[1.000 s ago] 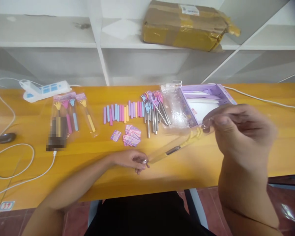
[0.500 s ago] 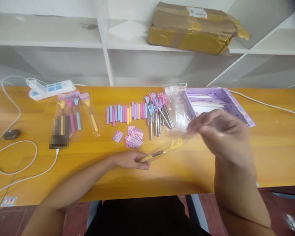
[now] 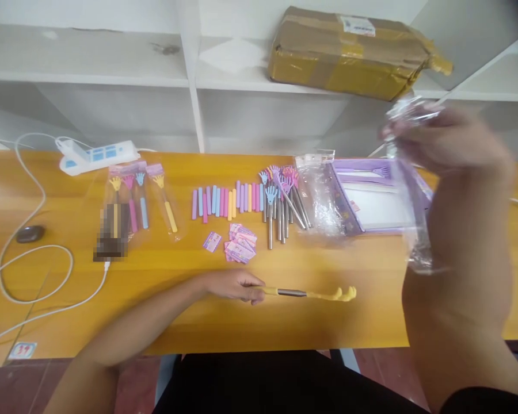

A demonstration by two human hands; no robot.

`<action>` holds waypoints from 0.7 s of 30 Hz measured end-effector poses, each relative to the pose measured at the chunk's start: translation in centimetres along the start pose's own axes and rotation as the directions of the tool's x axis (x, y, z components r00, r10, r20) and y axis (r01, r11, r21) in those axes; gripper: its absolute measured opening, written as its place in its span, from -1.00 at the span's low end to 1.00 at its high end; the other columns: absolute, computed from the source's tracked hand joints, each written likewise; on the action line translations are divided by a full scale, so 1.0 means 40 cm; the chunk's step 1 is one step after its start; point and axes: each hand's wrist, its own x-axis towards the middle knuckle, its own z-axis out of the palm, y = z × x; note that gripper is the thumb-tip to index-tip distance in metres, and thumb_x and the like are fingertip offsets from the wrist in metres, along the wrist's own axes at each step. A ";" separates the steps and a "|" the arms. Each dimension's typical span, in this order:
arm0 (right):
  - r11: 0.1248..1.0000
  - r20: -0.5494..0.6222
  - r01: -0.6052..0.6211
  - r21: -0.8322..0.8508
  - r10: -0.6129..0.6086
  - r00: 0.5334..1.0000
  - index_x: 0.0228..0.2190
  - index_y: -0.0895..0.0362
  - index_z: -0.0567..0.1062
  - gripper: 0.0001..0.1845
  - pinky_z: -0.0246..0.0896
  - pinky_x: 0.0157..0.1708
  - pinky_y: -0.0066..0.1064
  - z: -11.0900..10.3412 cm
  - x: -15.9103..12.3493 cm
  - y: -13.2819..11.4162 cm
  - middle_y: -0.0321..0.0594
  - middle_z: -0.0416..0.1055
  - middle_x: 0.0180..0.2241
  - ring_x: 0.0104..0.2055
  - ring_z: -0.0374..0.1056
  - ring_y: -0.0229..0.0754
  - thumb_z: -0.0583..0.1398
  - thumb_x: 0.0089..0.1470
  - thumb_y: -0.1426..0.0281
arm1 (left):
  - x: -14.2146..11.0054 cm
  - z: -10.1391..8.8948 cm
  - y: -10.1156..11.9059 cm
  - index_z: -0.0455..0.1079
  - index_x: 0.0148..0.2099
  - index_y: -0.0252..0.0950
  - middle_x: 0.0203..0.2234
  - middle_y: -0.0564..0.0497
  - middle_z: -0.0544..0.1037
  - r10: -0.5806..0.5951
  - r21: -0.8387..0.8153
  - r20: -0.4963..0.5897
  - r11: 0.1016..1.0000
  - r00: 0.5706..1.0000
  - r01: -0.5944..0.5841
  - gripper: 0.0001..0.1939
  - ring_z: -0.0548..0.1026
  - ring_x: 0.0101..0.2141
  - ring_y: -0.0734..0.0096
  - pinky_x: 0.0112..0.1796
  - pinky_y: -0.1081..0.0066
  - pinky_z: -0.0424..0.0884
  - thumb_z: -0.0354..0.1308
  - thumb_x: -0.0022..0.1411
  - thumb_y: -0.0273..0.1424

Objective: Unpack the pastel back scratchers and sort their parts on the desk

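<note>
My left hand (image 3: 237, 286) is closed around the yellow handle of a back scratcher (image 3: 291, 292), which lies level above the table with its curled yellow claw pointing right. My right hand (image 3: 453, 138), raised high at the right and blurred, pinches a clear plastic bag (image 3: 408, 195) by its upper end. The bag hangs down beside my forearm, and I see nothing inside it. Farther back are several back scratchers (image 3: 280, 201) with metal rods and coloured hand-shaped heads. Coloured handle sleeves (image 3: 224, 201) stand in rows to their left, with small printed cards (image 3: 242, 244) in front.
Clear bags (image 3: 322, 195) lie beside a purple tray box (image 3: 345, 213). On the left are bagged back scratchers (image 3: 144, 201), a power strip (image 3: 99, 156), a pixelated dark device (image 3: 112, 233), white cables and a black mouse (image 3: 30, 233). A taped carton (image 3: 349, 54) rests on the shelf.
My right hand has moved up and right, and now a clear bag hangs from it, apart from the back scratcher. The back scratcher in my left hand has turned nearly level.
</note>
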 end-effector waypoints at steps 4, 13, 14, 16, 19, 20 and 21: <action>0.971 0.325 -0.115 -0.212 0.181 0.928 -0.25 0.62 0.58 -0.33 0.17 -0.18 -0.19 0.171 0.039 0.076 0.26 0.64 -0.13 -0.20 0.50 -0.45 0.09 0.22 0.14 | -0.002 0.006 -0.002 0.40 -0.24 -0.28 -0.45 0.11 0.33 0.016 -0.068 -0.025 0.998 1.000 -0.018 -0.38 0.22 -0.47 0.51 -0.41 0.43 0.14 0.14 0.43 0.23; 0.910 0.038 0.013 -0.414 0.003 0.999 0.27 0.48 0.40 -0.49 -0.01 0.26 -0.04 0.180 0.020 0.129 0.40 0.45 0.24 0.30 0.32 -0.04 0.22 0.33 0.62 | 0.005 0.007 -0.023 0.48 0.07 -0.28 -0.51 0.15 0.35 0.025 -0.104 -0.139 0.994 0.990 -0.039 -0.41 0.34 -0.47 0.47 -0.36 0.45 0.27 0.21 0.43 0.17; 0.912 0.022 0.028 -0.409 -0.021 1.000 0.26 0.40 0.41 -0.51 0.07 0.22 -0.10 0.160 -0.018 0.115 0.31 0.48 0.21 0.23 0.37 -0.06 0.19 0.34 0.64 | 0.006 0.011 -0.022 0.47 0.09 -0.28 -0.51 0.16 0.34 0.038 -0.067 -0.169 0.997 0.985 -0.049 -0.41 0.33 -0.47 0.47 -0.37 0.45 0.27 0.17 0.45 0.17; 0.936 0.117 0.055 -0.346 -0.015 0.993 0.04 0.18 0.53 -0.71 0.25 -0.07 -0.27 0.131 -0.134 0.078 0.06 0.59 0.01 -0.10 0.48 -0.16 0.18 0.35 0.59 | 0.010 0.026 -0.020 0.48 0.04 -0.28 -0.48 0.13 0.36 0.098 0.130 -0.282 0.989 0.954 -0.064 -0.47 0.34 -0.45 0.45 -0.35 0.44 0.27 0.09 0.52 0.12; 0.999 0.757 0.046 0.009 -0.037 0.652 -0.28 0.07 0.53 -0.90 0.26 -0.25 -0.31 0.136 -0.378 0.019 -0.16 0.56 -0.29 -0.28 0.42 -0.14 0.36 0.25 0.40 | 0.021 0.058 -0.025 0.49 -0.05 -0.28 -0.46 0.06 0.45 0.340 0.599 -0.404 0.800 0.849 -0.036 -0.59 0.41 -0.43 0.39 -0.33 0.39 0.28 0.01 0.60 -0.07; 0.999 0.831 0.013 0.038 -0.039 0.555 -0.31 0.08 0.52 -0.80 0.22 -0.30 -0.31 0.152 -0.463 0.002 -0.20 0.52 -0.33 -0.32 0.38 -0.15 0.42 0.22 0.30 | 0.025 0.070 -0.029 0.49 -0.04 -0.28 -0.47 0.05 0.48 0.428 0.727 -0.392 0.687 0.815 -0.011 -0.64 0.42 -0.45 0.38 -0.34 0.37 0.28 0.00 0.60 -0.15; 0.996 0.861 -0.010 0.086 -0.069 0.504 -0.38 0.08 0.47 -0.65 0.13 -0.37 -0.33 0.173 -0.543 -0.012 -0.26 0.44 -0.41 -0.39 0.29 -0.19 0.46 0.17 0.18 | 0.030 0.082 -0.033 0.49 -0.01 -0.29 -0.48 0.04 0.51 0.500 0.823 -0.361 0.568 0.787 0.016 -0.69 0.43 -0.47 0.36 -0.36 0.35 0.29 0.00 0.59 -0.22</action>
